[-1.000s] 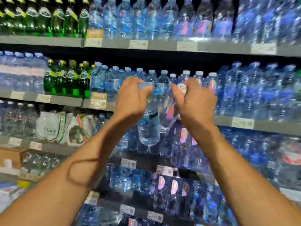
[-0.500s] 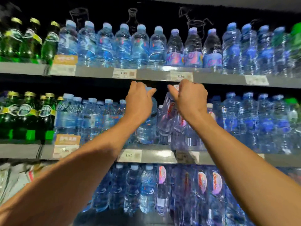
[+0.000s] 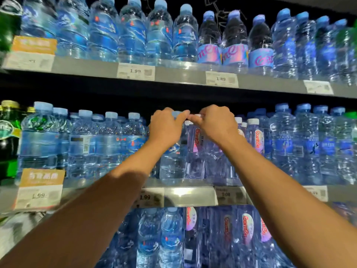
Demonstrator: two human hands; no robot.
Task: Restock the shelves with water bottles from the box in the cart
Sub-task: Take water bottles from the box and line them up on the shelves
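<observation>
Both my arms reach up to the middle shelf. My left hand grips the neck of a clear water bottle with a blue cap, which stands upright at the shelf's front edge. My right hand grips the top of a second bottle with a pink and white label, right beside the first and upright on the shelf. My fingers hide both caps for the most part. The cart and box are out of view.
Rows of blue-capped water bottles fill the middle shelf on both sides of my hands. The upper shelf carries more bottles, with price tags on its edge. Green bottles stand at far left. A lower shelf of bottles is below.
Both hands have carried the two bottles up and forward onto the middle shelf. The bottles, tilted and hanging a second ago, now stand upright. The view has tilted upward.
</observation>
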